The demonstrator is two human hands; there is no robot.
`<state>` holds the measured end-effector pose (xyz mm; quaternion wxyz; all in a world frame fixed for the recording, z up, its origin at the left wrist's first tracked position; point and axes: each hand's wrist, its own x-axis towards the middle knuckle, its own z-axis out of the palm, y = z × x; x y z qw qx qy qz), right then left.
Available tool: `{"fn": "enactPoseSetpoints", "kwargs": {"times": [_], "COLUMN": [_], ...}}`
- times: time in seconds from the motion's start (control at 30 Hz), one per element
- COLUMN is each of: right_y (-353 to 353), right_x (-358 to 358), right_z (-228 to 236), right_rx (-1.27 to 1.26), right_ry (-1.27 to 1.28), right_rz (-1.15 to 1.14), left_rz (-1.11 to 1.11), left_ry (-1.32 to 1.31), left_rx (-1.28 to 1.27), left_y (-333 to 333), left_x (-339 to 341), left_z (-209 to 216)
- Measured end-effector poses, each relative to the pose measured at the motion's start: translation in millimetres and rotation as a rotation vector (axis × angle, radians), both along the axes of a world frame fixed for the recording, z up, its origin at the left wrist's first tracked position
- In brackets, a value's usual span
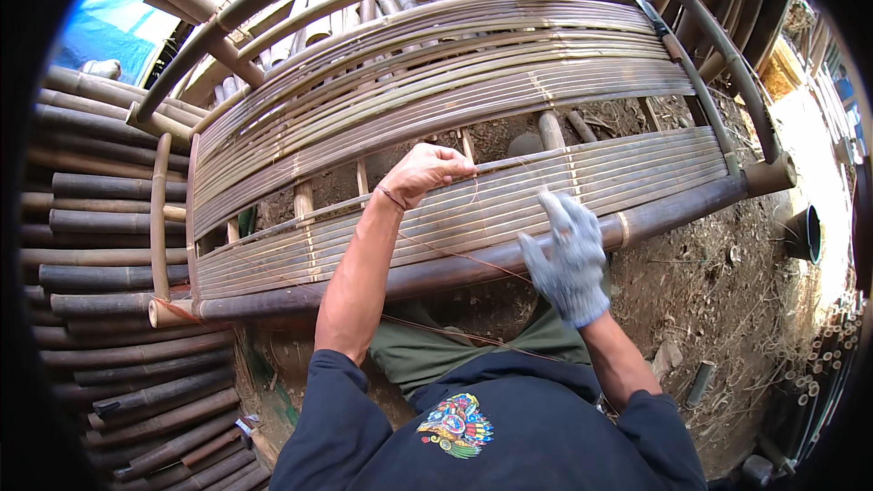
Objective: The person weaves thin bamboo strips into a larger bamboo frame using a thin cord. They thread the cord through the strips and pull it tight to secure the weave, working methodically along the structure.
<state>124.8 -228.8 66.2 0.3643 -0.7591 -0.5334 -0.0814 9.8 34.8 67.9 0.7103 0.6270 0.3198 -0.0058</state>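
Head view: the edge slat (532, 161) lies at the fingertips of the bare left hand (423, 175), its long axis running left to right, slightly slanted; the left hand is nearer to it than the right hand (570, 259). The left thumb and fingers are pinched together, apparently on the cord (476, 187) hanging there; its forearm (357, 282) reaches forward over the front rail (436, 275). The right, gloved, points forward, fingers spread, no held object visible.

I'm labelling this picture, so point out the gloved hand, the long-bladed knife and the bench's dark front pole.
Gloved right hand (572, 264): head view, on its back.
Long-bladed knife (660, 27): head view, where blade meets handle.
Dark front pole (455, 275): head view, around mid-length.
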Motion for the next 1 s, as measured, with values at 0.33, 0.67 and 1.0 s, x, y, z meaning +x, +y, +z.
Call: {"fn": "enactPoseSetpoints", "kwargs": {"times": [0.33,0.67,1.0], "right_y": [-100.3,-488.4,-105.0], "right_x": [42.9,160.8,90.3], "right_z": [48.7,145.1,17.7], "right_rx": [0.601,-0.439,-0.42], "right_ry": [1.739,0.436,-0.083], "right_rz": [0.089,-0.877,-0.31], "left_rz": [0.308,-0.2,-0.093], "left_ry": [0.164,0.471,0.357], "left_rx": [-0.105,0.585,0.866], "left_y": [11.0,6.7,-21.8], "left_x": [13.6,6.4,-3.5], "left_z": [-15.6,-62.0,-68.8]}}
